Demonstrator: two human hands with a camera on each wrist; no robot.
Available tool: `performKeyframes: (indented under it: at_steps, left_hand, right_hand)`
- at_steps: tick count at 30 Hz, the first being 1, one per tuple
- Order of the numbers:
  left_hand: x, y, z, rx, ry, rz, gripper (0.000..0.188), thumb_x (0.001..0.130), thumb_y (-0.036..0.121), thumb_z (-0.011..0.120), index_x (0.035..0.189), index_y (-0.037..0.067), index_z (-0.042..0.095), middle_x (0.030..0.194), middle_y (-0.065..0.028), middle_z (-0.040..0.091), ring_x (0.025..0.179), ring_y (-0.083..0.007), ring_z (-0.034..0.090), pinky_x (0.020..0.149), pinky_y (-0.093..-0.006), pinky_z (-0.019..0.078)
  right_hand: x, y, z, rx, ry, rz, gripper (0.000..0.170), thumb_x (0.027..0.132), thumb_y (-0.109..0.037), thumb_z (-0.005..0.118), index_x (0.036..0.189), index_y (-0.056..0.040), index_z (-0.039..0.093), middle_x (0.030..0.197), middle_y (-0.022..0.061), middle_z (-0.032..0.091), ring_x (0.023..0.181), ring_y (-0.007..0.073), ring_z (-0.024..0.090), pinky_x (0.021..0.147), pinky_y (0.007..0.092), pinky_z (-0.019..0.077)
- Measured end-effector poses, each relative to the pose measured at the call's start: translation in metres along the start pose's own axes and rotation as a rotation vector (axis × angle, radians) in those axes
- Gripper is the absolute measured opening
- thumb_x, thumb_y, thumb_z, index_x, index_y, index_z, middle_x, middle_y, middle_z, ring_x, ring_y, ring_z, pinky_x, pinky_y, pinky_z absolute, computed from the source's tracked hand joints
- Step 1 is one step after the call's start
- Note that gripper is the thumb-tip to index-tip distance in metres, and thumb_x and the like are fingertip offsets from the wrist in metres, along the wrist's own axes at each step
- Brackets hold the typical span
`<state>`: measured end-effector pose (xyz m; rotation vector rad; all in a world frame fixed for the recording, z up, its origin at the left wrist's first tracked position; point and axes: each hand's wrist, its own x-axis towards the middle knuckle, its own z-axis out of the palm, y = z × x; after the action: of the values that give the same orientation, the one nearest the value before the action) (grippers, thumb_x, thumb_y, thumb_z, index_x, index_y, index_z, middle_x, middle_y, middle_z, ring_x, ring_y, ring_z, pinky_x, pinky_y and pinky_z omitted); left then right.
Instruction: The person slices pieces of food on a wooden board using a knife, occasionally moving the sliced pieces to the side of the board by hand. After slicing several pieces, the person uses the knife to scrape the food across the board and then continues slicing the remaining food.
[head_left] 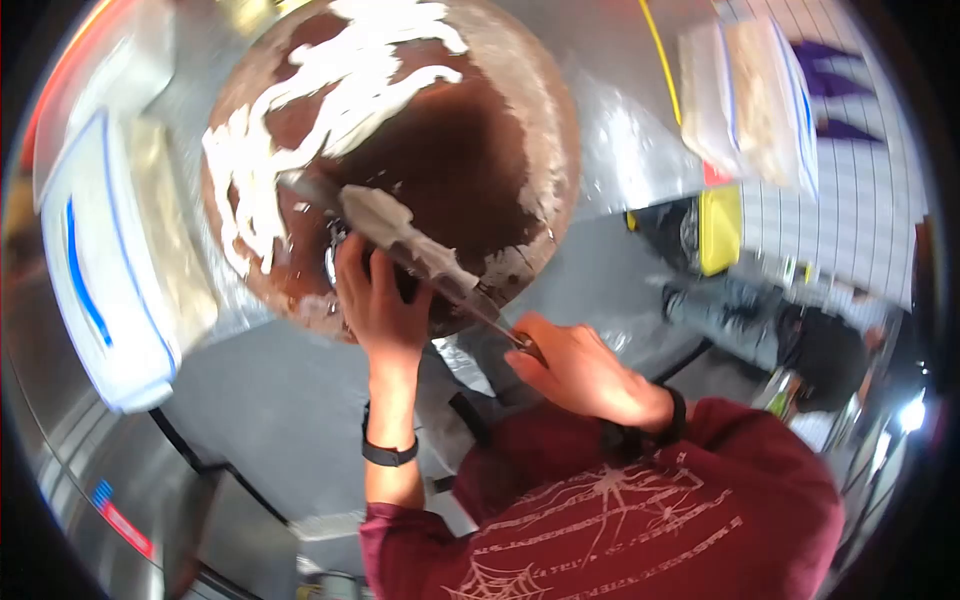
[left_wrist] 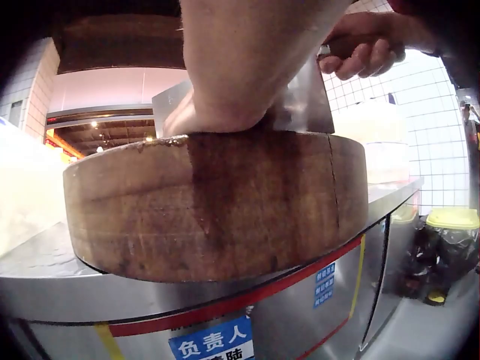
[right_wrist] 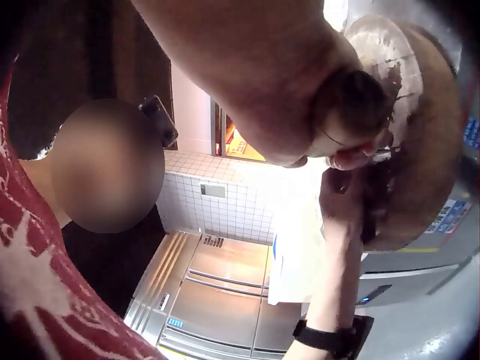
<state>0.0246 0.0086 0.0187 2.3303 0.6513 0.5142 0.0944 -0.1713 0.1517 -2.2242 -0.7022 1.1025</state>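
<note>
A cleaver (head_left: 455, 285) lies slantwise over the near part of a round wooden chopping block (head_left: 555, 120). My right hand (head_left: 590, 370) grips its handle, just off the block's near right edge. Pale smeared scraps (head_left: 380, 215) cling along the blade. My left hand (head_left: 385, 300) rests at the block's near edge beside the blade, fingers extended forward and spread. In the left wrist view the broad steel blade (left_wrist: 309, 97) stands upright behind the left forearm, whose fingers are mostly hidden there. White soft strips (head_left: 350, 60) are spread over the far and left parts of the block.
Lidded plastic tubs stand left (head_left: 110, 260) and right (head_left: 745, 95) of the block, on a steel counter (head_left: 625, 130). A yellow-lidded bin (head_left: 718, 230) is on the floor at right. Another person (head_left: 760, 335) is farther right.
</note>
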Motion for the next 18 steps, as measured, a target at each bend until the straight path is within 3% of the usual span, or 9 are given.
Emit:
performKeyframes:
  at_steps: [1,4,7,9,11,18]
  left_hand:
    - [-0.003,-0.003,0.002,-0.01,-0.04,0.055,0.061,0.062,0.009,0.082,0.118,0.004,0.058,0.136,-0.0183,0.047,0.126,-0.0414,0.045,0.104,-0.0503,0.038]
    - [-0.004,-0.003,0.002,-0.013,-0.048,-0.047,0.063,0.071,0.015,0.076,0.128,-0.001,0.054,0.138,-0.0239,0.044,0.126,-0.0448,0.043,0.105,-0.0505,0.0353]
    - [-0.002,0.0,-0.001,-0.022,-0.072,-0.041,0.062,0.072,0.015,0.075,0.127,-0.003,0.054,0.138,-0.0238,0.043,0.127,-0.0444,0.042,0.105,-0.0512,0.0351]
    - [-0.002,0.003,-0.001,-0.019,-0.072,-0.078,0.062,0.07,0.012,0.076,0.126,-0.004,0.054,0.139,-0.0233,0.042,0.127,-0.0438,0.042,0.105,-0.0512,0.0353]
    - [-0.002,0.002,-0.002,0.011,-0.071,-0.057,0.061,0.076,0.014,0.073,0.131,-0.003,0.052,0.136,-0.0203,0.046,0.124,-0.041,0.045,0.104,-0.0456,0.0384]
    - [0.0,0.001,-0.004,0.007,-0.067,-0.013,0.055,0.075,0.006,0.071,0.126,-0.001,0.055,0.139,-0.021,0.046,0.123,-0.0421,0.045,0.103,-0.0456,0.0399]
  right_hand:
    - [0.0,0.001,0.003,0.036,0.052,0.027,0.024,0.094,-0.021,0.061,0.102,-0.0003,0.05,0.075,0.0212,0.065,0.072,0.0441,0.063,0.061,0.0494,0.0487]
    - [-0.003,0.007,0.003,0.054,-0.047,0.042,0.027,0.096,-0.026,0.059,0.102,-0.0014,0.05,0.079,0.0196,0.067,0.074,0.0436,0.064,0.064,0.0511,0.0492]
    - [-0.022,0.017,0.0,0.066,-0.116,0.135,0.027,0.096,-0.026,0.058,0.103,-0.0018,0.05,0.079,0.0194,0.067,0.075,0.0434,0.064,0.065,0.0515,0.0491]
    - [-0.031,0.024,0.0,0.064,-0.099,0.12,0.027,0.096,-0.027,0.057,0.103,-0.0019,0.05,0.078,0.0193,0.067,0.075,0.0433,0.064,0.065,0.0515,0.0491]
    - [-0.027,0.022,0.0,0.055,-0.092,0.094,0.027,0.096,-0.027,0.057,0.103,-0.002,0.05,0.078,0.0192,0.067,0.075,0.0431,0.064,0.065,0.0515,0.0492]
    - [0.007,0.009,0.015,0.018,0.009,0.005,0.027,0.096,-0.027,0.057,0.101,-0.002,0.049,0.079,0.0197,0.067,0.074,0.0442,0.063,0.064,0.0531,0.0479]
